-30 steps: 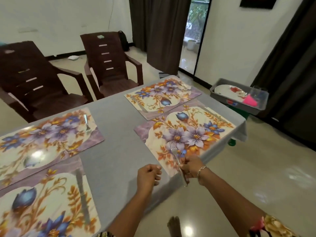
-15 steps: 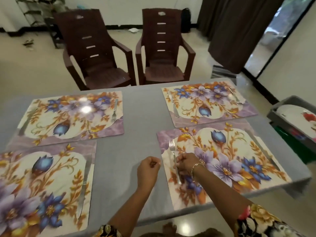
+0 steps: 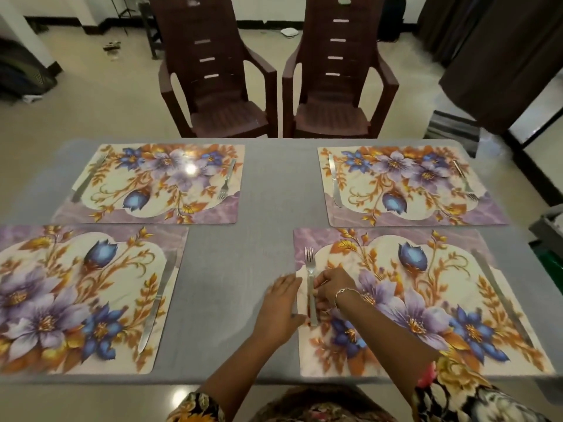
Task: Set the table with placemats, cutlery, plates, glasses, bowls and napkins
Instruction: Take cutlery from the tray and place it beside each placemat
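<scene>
Several floral placemats lie on the grey table (image 3: 268, 184). On the near right placemat (image 3: 426, 300) a fork (image 3: 309, 263) lies along the left edge, tines pointing away, and a knife (image 3: 499, 296) lies along the right edge. My right hand (image 3: 333, 289) pinches the fork's handle with curled fingers. My left hand (image 3: 283, 303) rests flat on the table, just left of the fork at the mat's edge. The far left mat (image 3: 158, 184) and far right mat (image 3: 405, 187) each carry a knife and a fork. The near left mat (image 3: 76, 296) shows a knife (image 3: 157, 303) on its right side.
Two brown plastic chairs (image 3: 219, 86) (image 3: 335, 86) stand behind the table's far edge. A grey bin (image 3: 548, 229) sits off the table's right end, with something green below it. Dark curtains hang at the back right.
My view has swung left to face the table squarely. The fork now lies flat along the mat's left edge, still under my right fingers. My left hand has opened from a fist.
</scene>
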`<move>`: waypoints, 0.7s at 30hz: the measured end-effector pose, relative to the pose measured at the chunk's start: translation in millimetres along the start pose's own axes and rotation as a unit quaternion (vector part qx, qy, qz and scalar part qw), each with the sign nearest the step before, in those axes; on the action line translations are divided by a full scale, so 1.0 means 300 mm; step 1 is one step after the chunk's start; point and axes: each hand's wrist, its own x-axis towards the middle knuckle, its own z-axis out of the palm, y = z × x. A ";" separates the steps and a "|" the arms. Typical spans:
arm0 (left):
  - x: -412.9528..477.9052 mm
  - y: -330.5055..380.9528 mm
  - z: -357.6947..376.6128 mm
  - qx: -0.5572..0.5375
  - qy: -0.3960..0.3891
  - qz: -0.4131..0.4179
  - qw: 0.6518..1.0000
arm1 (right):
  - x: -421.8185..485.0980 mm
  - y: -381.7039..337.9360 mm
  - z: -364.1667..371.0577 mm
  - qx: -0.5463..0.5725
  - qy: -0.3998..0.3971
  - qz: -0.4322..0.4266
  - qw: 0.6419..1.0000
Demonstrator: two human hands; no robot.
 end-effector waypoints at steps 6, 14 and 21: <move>-0.002 -0.001 0.019 0.047 -0.034 0.016 0.998 | 0.006 -0.004 -0.011 -0.044 -0.005 -0.018 0.999; -0.024 0.016 0.032 0.060 -0.036 0.009 0.998 | 0.000 0.016 -0.010 -0.122 0.011 -0.083 0.989; -0.035 0.018 0.039 0.087 -0.051 0.008 0.995 | -0.002 0.048 -0.014 -0.369 0.010 -0.244 0.897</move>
